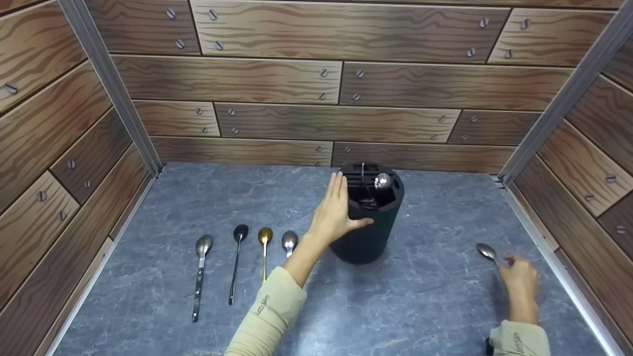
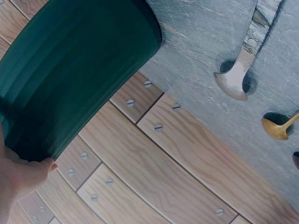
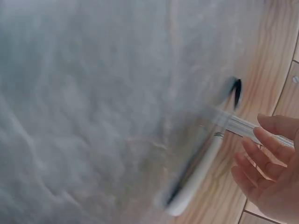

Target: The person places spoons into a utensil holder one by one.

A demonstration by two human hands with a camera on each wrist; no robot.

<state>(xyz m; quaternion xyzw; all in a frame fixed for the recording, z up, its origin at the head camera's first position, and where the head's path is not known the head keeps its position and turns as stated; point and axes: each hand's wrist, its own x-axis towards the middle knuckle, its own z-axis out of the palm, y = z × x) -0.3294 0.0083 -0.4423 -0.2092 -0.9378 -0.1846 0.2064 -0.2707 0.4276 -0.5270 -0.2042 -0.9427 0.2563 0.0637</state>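
Note:
My left hand [image 1: 330, 212] lies against the side of a dark green cutlery holder [image 1: 366, 242], fingers straight and thumb spread across its front. The left wrist view shows the holder's ribbed wall [image 2: 88, 70] with part of the hand [image 2: 23, 175] at its edge. Out of the holder's black slotted top rises a shiny spoon bowl [image 1: 382, 181], beside a thin metal piece [image 1: 363, 173]. My right hand [image 1: 520, 279] is at a spoon [image 1: 486, 251] on the right of the table. In the right wrist view, its relaxed fingers are spread beside the blurred spoon's white handle [image 3: 198, 179].
Left of the holder several spoons lie in a row: a patterned-handled one [image 1: 200, 277], a black one [image 1: 236, 267], a gold one [image 1: 265, 247] and a silver one [image 1: 290, 241], partly hidden by my left arm. Wood-patterned walls [image 1: 277, 81] enclose the grey table [image 1: 435, 296] on three sides.

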